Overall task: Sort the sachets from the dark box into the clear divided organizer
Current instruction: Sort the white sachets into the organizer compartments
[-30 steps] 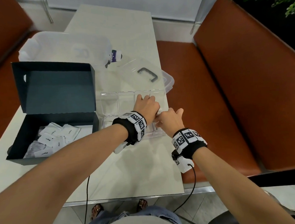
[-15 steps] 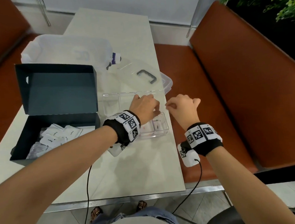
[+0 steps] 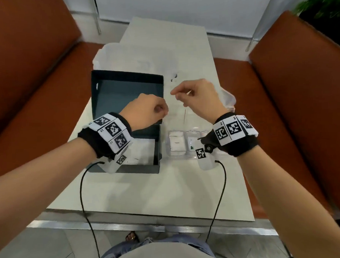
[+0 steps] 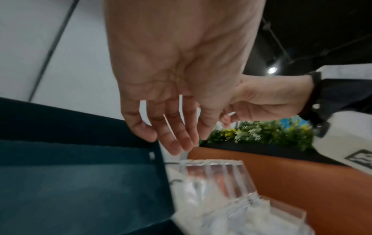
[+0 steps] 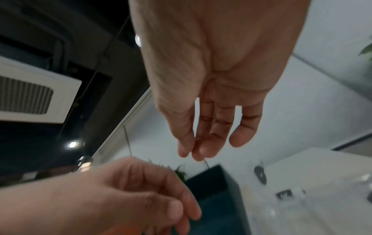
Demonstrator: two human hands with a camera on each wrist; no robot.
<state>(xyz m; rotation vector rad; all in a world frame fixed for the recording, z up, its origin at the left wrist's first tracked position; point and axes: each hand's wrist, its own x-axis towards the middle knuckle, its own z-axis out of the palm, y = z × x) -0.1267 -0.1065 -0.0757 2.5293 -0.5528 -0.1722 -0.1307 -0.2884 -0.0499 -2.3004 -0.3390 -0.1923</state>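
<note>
Both released: your left hand [image 3: 147, 110] and right hand [image 3: 199, 97] hold nothing | dark box [image 3: 124, 91] below left, organizer [image 3: 178, 153] below right | likely poised between picks.

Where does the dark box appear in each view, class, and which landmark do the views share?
Head: dark box left of centre, lid raised.
Left wrist: fills the lower left.
Right wrist: lower centre, beyond the left hand.
Shared landmark: the left hand.

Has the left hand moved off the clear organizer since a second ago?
Yes. The left hand has lifted off the clear organizer and now hovers over the dark box.
</note>
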